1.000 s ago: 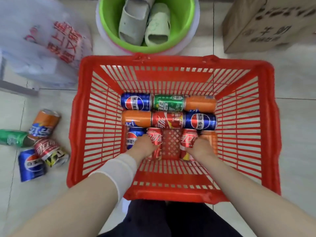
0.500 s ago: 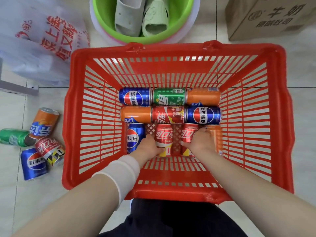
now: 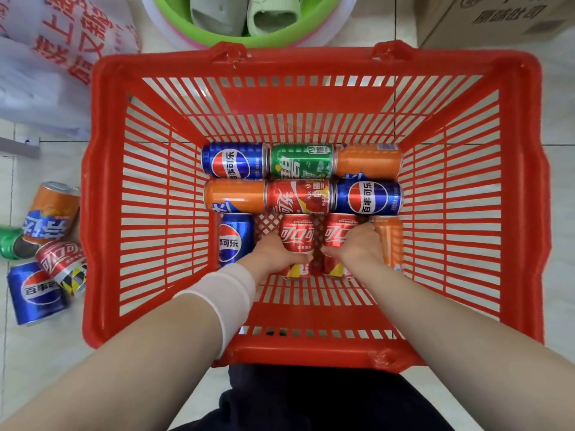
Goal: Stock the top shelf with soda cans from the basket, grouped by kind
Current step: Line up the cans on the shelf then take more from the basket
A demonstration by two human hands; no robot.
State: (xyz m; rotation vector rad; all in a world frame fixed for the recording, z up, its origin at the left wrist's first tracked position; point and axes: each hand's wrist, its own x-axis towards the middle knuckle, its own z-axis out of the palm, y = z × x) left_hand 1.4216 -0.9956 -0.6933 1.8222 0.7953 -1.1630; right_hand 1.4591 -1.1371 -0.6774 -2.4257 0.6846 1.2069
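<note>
Gripping one can each, both hands sit low in the red basket, which stands on a tiled floor. The left hand has its fingers curled round the left red cola can, thumb across the can's near part. The right hand wraps the right red cola can the same way. The 2 held cans lie side by side w/ a thin gap btwn them. Can't tell if either is lifted off the basket bottom.

Just outside the left hand's fingers, apart from them, lies the front blue can. The front orange can sits right against the right hand's outer fingers.

Just beyond the fingertips a row lies crosswise: mid orange can, mid red can, mid blue can. Touching it, one row further on: far blue can, far green can, far orange can.

Well off to the left of the left hand's fingers, outside the basket, 4 cans lie bunched on the floor: floor orange can, floor green can, floor red can, floor blue can.

A white band covers the left wrist behind the fingers. Far beyond the fingertips, past the basket rim: a green basin w/ slippers in it, a printed plastic bag to its left and a cardboard box to its right.
</note>
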